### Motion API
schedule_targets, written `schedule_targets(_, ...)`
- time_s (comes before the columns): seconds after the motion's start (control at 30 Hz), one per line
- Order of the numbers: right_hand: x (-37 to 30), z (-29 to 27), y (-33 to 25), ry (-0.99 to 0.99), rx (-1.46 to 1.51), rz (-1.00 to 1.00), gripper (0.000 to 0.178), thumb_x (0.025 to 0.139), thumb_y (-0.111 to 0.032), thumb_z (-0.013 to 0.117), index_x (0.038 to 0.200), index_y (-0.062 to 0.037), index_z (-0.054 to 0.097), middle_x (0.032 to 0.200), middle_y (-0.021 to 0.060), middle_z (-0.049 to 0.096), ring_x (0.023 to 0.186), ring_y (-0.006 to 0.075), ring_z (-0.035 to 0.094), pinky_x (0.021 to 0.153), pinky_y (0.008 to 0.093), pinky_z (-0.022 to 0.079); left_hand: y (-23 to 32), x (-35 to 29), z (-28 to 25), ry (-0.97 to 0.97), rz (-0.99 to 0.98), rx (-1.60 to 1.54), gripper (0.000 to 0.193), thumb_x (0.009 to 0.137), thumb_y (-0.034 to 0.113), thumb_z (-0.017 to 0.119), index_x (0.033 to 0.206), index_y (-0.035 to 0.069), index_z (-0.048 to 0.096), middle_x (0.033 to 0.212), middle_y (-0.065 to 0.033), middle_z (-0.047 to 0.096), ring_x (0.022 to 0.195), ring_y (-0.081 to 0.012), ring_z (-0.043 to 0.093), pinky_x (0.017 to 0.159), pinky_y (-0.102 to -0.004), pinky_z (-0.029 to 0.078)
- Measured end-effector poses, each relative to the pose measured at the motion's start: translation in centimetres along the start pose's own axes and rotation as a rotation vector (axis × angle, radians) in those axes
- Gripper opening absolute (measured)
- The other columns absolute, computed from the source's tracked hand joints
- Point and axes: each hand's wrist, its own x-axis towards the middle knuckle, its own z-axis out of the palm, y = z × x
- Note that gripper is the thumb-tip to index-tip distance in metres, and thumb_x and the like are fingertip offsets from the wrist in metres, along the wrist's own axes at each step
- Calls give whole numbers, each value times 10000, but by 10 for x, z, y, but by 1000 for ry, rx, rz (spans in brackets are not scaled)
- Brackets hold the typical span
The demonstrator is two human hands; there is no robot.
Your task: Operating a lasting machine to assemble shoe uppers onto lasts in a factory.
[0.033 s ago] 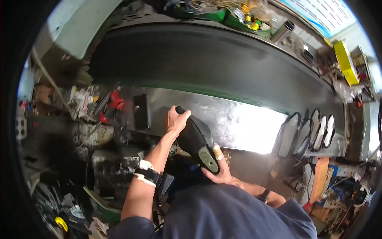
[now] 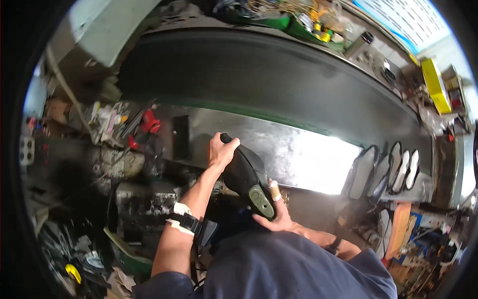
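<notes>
Between my hands is a black shoe (image 2: 248,168), tilted, with the green top of a shoe last (image 2: 260,201) showing in its opening. My left hand (image 2: 219,152) is closed around the far end of the shoe. At the near end, my right hand (image 2: 280,219) cups the shoe beside the green last. One finger of this hand wears a pale wrapping (image 2: 274,190) and points up along the shoe's side. The palm-side contact of both hands is partly hidden. Beyond the shoe lies a shiny metal bench top (image 2: 284,149).
A wide dark conveyor belt (image 2: 259,74) runs behind the bench. Several shoes or soles (image 2: 365,172) stand at its right end. On the left are a red tool (image 2: 149,122), a dark flat plate (image 2: 180,137) and clutter. A green tray (image 2: 313,37) and a cylindrical flask (image 2: 358,45) sit beyond the belt.
The view has shifted slightly, so the surroundings sit a little differently in the picture. Both hands keep their hold on the shoe, almost unmoved.
</notes>
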Motion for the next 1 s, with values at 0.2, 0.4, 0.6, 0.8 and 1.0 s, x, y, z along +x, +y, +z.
schedule_targets(0.2,85,32,-72,-159,509,727,962,997,-420,616,1597,-11,-15,1627,205,225,1496,271,239,1201,343,226,-21,-64,-110,120,79,-228,412,724,322,793,950,0,671,828,-98,698,785,-200,662,734,-364,522)
schedule_targets(0.4,68,150,-137,-319,452,442,565,991,-99,614,1499,17,395,1282,109,624,1144,157,596,1001,291,464,-83,-163,-244,511,49,-340,467,762,350,782,1062,12,668,876,-127,718,856,-238,694,785,-368,528)
schedule_targets(0.6,20,314,-185,-642,480,296,361,968,-123,682,1293,-2,584,1056,32,688,947,92,609,841,248,497,-187,-289,-382,1010,-139,-313,521,907,488,667,1047,-13,643,971,-207,694,918,-308,668,823,-421,484)
schedule_targets(0.8,-26,434,-235,-863,619,470,149,965,-143,692,1080,-53,660,949,28,706,809,82,599,713,269,500,-250,-406,-471,1107,-140,-802,436,993,408,615,1106,-7,688,971,-24,675,889,-118,606,827,-269,466)
schedule_targets(1.0,-35,517,-234,-802,585,500,414,940,-151,714,1308,-7,591,1036,90,722,874,125,647,768,291,539,-300,-451,-440,1131,82,-1373,311,991,219,617,1157,-36,680,1122,-85,701,991,-184,654,910,-310,501)
